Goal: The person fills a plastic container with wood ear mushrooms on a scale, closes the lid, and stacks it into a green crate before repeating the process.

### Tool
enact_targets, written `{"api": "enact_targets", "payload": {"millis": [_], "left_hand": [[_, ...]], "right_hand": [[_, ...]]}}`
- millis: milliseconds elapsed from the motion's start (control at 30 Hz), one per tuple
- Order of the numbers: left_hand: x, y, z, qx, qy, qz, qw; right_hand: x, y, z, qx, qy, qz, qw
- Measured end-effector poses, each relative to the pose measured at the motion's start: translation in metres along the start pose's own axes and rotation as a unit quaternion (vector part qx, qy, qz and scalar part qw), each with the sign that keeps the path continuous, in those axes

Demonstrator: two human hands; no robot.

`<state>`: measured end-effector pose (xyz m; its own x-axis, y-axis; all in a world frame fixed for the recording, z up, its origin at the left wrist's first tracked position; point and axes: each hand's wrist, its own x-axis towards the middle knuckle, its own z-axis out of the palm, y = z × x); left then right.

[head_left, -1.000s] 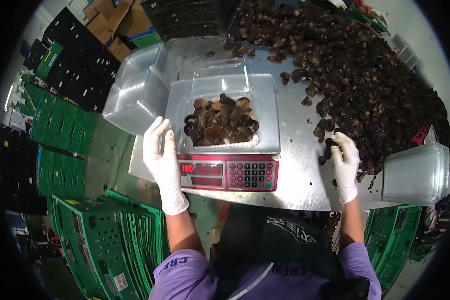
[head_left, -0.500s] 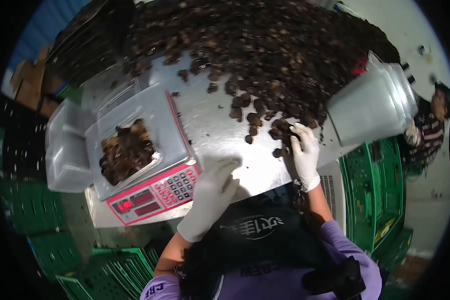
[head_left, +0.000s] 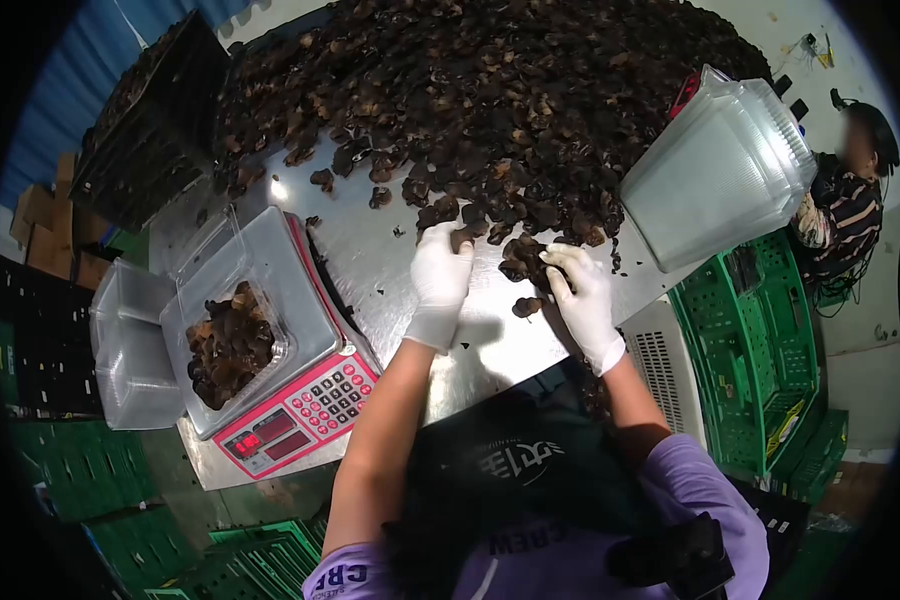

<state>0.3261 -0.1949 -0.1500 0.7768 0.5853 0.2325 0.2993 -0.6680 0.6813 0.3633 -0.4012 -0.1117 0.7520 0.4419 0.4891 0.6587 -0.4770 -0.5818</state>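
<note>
Both hands wear white gloves over a metal table. My left hand (head_left: 441, 280) has reached the near edge of a large heap of dark brown wood ear mushrooms (head_left: 510, 110), and its thumb and fingers close around a piece there. My right hand (head_left: 584, 308) pinches a small clump of wood ear mushrooms (head_left: 520, 258) just above the tabletop. A loose piece (head_left: 527, 307) lies below that clump. To the left, a clear plastic tub filled with mushrooms (head_left: 232, 345) rests on a red-framed digital scale (head_left: 300, 412) with lit red digits.
Empty clear tubs (head_left: 135, 350) stand left of the scale. A stack of clear containers (head_left: 720, 170) leans at the table's right side. Green crates (head_left: 750, 350) stand right of the table (head_left: 370, 260). A black crate (head_left: 155, 130) is at the back left. Another person (head_left: 850, 200) is at far right.
My left hand has moved from beside the scale up and forward to the heap's edge, closing on a mushroom. My right hand has shifted slightly left with mushrooms in its fingers. The view has shifted slightly.
</note>
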Motion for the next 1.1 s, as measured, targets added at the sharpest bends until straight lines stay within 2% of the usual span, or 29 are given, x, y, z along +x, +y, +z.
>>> {"api": "enact_targets", "payload": {"millis": [33, 100, 133, 167, 233, 267, 333, 367, 433, 500, 567, 600, 633, 700, 733, 767, 800, 833, 867, 900, 1000, 1067, 1100], "left_hand": [[0.002, -0.005, 0.000, -0.218, -0.040, -0.144, 0.964], [0.000, -0.011, -0.010, -0.381, -0.030, -0.168, 0.909], [-0.003, 0.001, -0.025, -0.470, -0.029, -0.209, 0.857], [-0.005, 0.002, -0.036, -0.498, -0.048, -0.255, 0.827], [-0.010, 0.004, -0.051, -0.559, -0.048, -0.258, 0.787], [-0.011, 0.001, -0.053, -0.557, -0.045, -0.257, 0.788], [-0.012, -0.005, -0.058, -0.663, -0.070, -0.283, 0.690], [-0.013, -0.007, -0.060, -0.662, -0.068, -0.282, 0.691], [-0.013, -0.007, -0.063, -0.693, -0.097, -0.292, 0.652], [-0.014, -0.010, -0.064, -0.701, -0.096, -0.297, 0.641], [-0.016, -0.010, -0.066, -0.716, -0.106, -0.285, 0.628], [-0.017, -0.009, -0.069, -0.731, -0.111, -0.271, 0.616], [-0.020, 0.001, -0.073, -0.710, -0.074, -0.280, 0.642], [-0.021, -0.003, -0.061, -0.591, -0.033, -0.279, 0.756], [-0.023, -0.008, -0.057, -0.518, -0.080, -0.238, 0.818], [-0.028, -0.005, -0.046, -0.515, -0.072, -0.239, 0.820], [-0.033, -0.001, -0.043, -0.354, -0.065, -0.173, 0.917], [-0.037, 0.003, -0.041, -0.178, -0.054, -0.101, 0.977], [-0.040, 0.003, -0.035, -0.007, -0.003, 0.012, 1.000], [-0.044, -0.006, -0.019, 0.039, 0.032, 0.062, 0.997], [-0.043, 0.014, -0.016, 0.075, 0.008, 0.015, 0.997], [-0.037, 0.013, -0.014, 0.067, -0.090, -0.026, 0.993], [-0.038, 0.012, -0.014, 0.068, -0.084, -0.029, 0.994]], "right_hand": [[0.008, 0.000, 0.002, 0.001, 0.002, 0.002, 1.000], [0.027, -0.003, 0.009, 0.011, -0.033, -0.032, 0.999], [0.038, -0.002, 0.018, 0.008, -0.060, -0.044, 0.997], [0.046, -0.004, 0.025, -0.025, -0.070, -0.069, 0.995], [0.062, -0.006, 0.047, -0.061, -0.110, -0.084, 0.989], [0.067, -0.007, 0.056, -0.104, -0.126, -0.098, 0.982], [0.075, -0.011, 0.070, -0.204, -0.171, -0.121, 0.956], [0.078, -0.012, 0.073, -0.201, -0.170, -0.122, 0.957], [0.082, -0.012, 0.077, -0.245, -0.207, -0.129, 0.938], [0.081, -0.005, 0.080, -0.247, -0.198, -0.117, 0.941], [0.074, 0.001, 0.072, -0.115, -0.072, -0.111, 0.984], [0.072, -0.005, 0.060, -0.077, -0.051, -0.085, 0.992], [0.069, -0.008, 0.047, -0.036, -0.030, -0.068, 0.997], [0.060, -0.008, 0.024, 0.032, -0.017, -0.034, 0.999], [0.052, -0.007, 0.015, 0.065, -0.009, 0.003, 0.998], [0.044, 0.000, 0.008, 0.091, -0.022, 0.042, 0.995], [0.036, 0.003, -0.001, 0.127, -0.031, 0.074, 0.989], [0.028, 0.005, -0.009, 0.163, -0.041, 0.105, 0.980], [0.020, 0.009, -0.013, 0.178, -0.044, 0.139, 0.973], [0.012, 0.013, -0.015, 0.193, -0.046, 0.174, 0.964], [0.001, 0.009, -0.022, 0.213, -0.049, 0.191, 0.957], [-0.004, 0.008, -0.019, 0.220, -0.049, 0.194, 0.955], [-0.004, 0.007, -0.020, 0.223, -0.052, 0.189, 0.955]]}}
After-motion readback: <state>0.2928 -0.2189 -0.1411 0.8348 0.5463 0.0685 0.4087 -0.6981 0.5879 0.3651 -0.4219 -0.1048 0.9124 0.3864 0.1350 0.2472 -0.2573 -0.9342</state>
